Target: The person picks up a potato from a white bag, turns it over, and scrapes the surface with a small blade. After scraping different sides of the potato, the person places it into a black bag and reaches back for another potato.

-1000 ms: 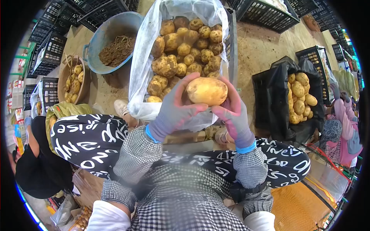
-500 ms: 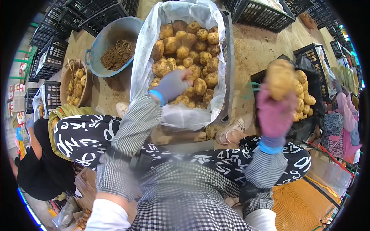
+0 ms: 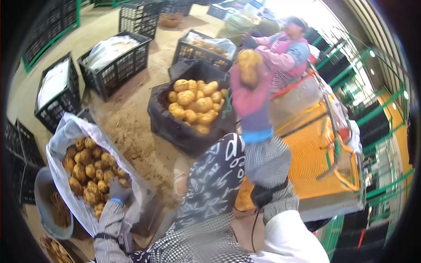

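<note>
right hand (image 3: 251, 94): we see it raised high in a pink-and-purple knit glove with a blue cuff. The fingers are closed around the lower half of the potato.
potato (image 3: 248, 65): an oval, lumpy tuber with matte yellow-brown skin. It sits at the top of the right hand's grip, in the air near the far edge of the black-lined crate.
left hand (image 3: 117, 191): it wears a grey knit glove with a blue cuff and lies palm down on the potato heap. We cannot tell how far the fingers curl or whether they hold a tuber.
potato heap (image 3: 87, 168): small, rounded, earth-dusted tubers, packed close together.
white liner (image 3: 66, 131): thin, crinkled translucent sheet, draped over the rim around the potato heap.
black-lined crate (image 3: 164, 122): a rigid crate under glossy, wrinkled black film, piled with larger pale-yellow potatoes.
sleeves (image 3: 267, 162): soft woven cloth in a fine black-and-white check.
orange mesh (image 3: 315, 149): a netted surface in a metal frame, just beside the right arm.
blue tub (image 3: 41, 188): a smooth, round plastic wall touching the white liner.
empty-frame crates (image 3: 118, 65): black lattice plastic, box-shaped, standing on sandy ground.
co-worker (image 3: 287, 50): a person in a pink top, beyond the black-lined crate.
</note>
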